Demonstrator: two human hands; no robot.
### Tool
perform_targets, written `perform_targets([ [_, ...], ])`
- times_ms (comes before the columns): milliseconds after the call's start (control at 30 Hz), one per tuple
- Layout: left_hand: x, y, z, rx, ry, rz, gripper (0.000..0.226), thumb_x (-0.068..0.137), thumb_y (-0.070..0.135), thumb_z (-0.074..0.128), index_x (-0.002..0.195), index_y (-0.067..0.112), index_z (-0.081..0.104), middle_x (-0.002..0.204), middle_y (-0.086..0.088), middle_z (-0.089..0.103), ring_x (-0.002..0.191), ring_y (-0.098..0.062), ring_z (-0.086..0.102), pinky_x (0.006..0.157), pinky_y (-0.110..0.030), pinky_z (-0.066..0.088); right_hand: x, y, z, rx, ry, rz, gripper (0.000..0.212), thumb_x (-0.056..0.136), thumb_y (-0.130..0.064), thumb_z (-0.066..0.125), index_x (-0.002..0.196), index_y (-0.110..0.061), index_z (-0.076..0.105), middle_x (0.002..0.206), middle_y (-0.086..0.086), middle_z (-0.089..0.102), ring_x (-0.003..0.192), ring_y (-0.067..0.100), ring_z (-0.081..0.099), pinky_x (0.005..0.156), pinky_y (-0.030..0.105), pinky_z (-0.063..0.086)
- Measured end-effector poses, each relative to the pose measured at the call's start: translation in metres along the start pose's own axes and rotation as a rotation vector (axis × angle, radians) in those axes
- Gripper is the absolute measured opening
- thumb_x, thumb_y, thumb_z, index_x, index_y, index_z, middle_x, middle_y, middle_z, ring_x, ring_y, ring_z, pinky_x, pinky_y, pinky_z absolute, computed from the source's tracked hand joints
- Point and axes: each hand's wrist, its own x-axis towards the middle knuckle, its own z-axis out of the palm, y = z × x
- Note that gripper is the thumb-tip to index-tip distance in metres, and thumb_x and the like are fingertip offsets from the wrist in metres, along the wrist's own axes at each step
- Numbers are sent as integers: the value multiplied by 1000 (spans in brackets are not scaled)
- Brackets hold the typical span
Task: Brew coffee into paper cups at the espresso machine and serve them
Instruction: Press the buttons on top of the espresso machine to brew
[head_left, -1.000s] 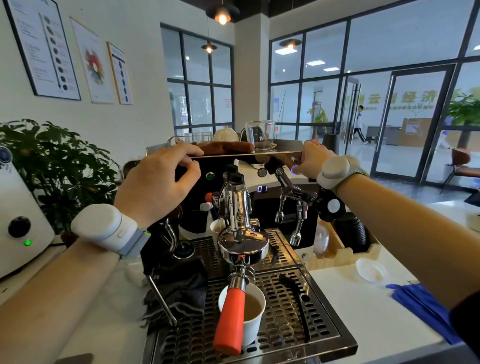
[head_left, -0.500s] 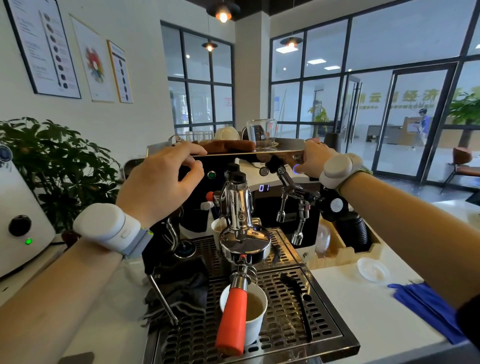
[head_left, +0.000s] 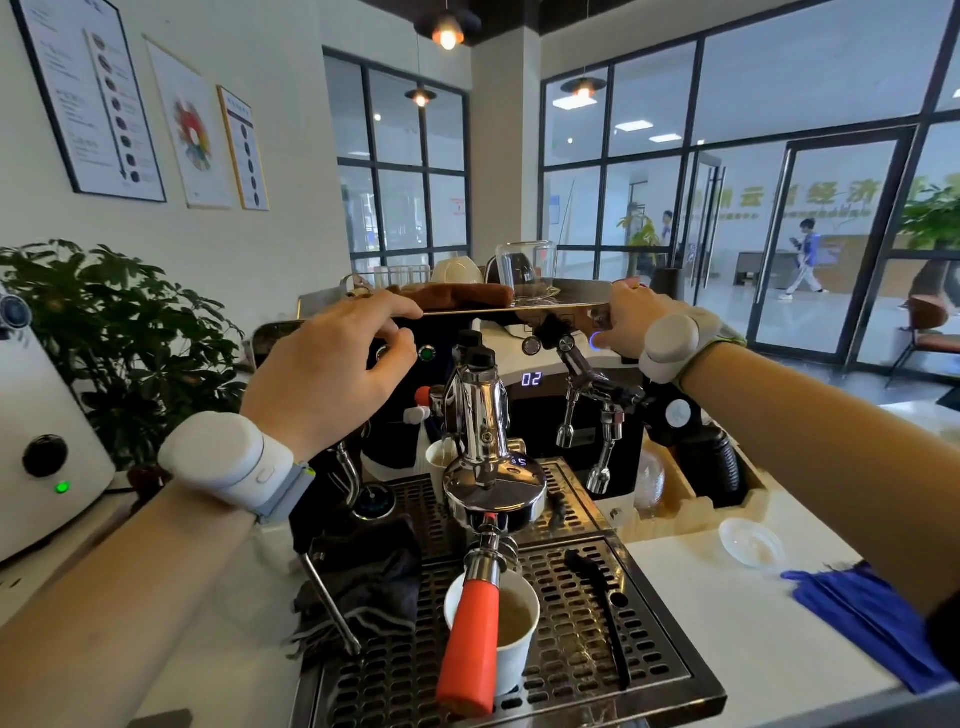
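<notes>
A white tabletop (head_left: 727, 613) ran across a bright café room with a white wall on the left and dark-framed glass walls at the back and right. At the far left stood a white appliance (head_left: 36, 441) with a black knob and a green light, and behind it a leafy potted plant (head_left: 119, 332). Three framed posters (head_left: 150, 109) hung on the wall above.

The left hand (head_left: 322, 374), a white band on its wrist, rested against the top left edge of the espresso machine (head_left: 566, 415), its grip loosely curled with the fingertips touching the machine's top ledge; it pinched nothing. A dark cloth (head_left: 363, 582) lay crumpled on the left of the metal drip tray (head_left: 571, 649).

In the middle, the portafilter's orange handle (head_left: 470, 644) pointed toward the viewer. Directly under it, on the drip tray, stood a white paper cup (head_left: 511, 629) with pale brown coffee inside. A second paper cup (head_left: 439, 460) stood farther back on the tray, beside the chrome group head. A small display on the machine read 02. Cups and a glass (head_left: 524, 270) sat on the machine's top.

The right hand (head_left: 626, 325), also wearing a white wrist band, was at the machine's upper right corner beside a glowing blue button; how its grip was set could not be told. Right of the machine, a clear plastic lid (head_left: 750, 543) and a folded blue cloth (head_left: 862, 618) lay on the tabletop. Beyond the glass doors, a person walked through a lit hallway.
</notes>
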Motion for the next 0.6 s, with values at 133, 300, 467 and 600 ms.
perform_targets([
  [133,0,0,0,11,-32,5,26,91,33,47,115,29,58,90,14,62,68,16,49,53,-21,34,-4,2,1,-38,25,-11,47,87,-37,61,114,-3,44,113,16,55,80,28,51,68,35,39],
  [300,1,0,-2,-7,-43,0,25,92,28,51,115,26,59,91,12,61,76,19,50,60,-14,36,-8,5,1,-1,60,-50,40,88,-44,57,95,-8,43,100,13,55,77,29,53,65,35,41],
  [467,5,3,-6,-81,-62,-55,26,92,26,54,117,24,59,100,12,57,89,0,54,79,-13,40,-17,0,-4,199,100,-134,36,85,-39,59,104,-11,47,105,11,57,89,28,55,70,36,44],
  [600,7,8,-9,-68,-23,-33,27,90,24,59,117,21,59,106,10,50,94,2,43,81,2,28,-32,-12,-10,433,148,-228,45,85,-38,62,118,-9,50,117,9,58,102,22,55,87,34,46],
])
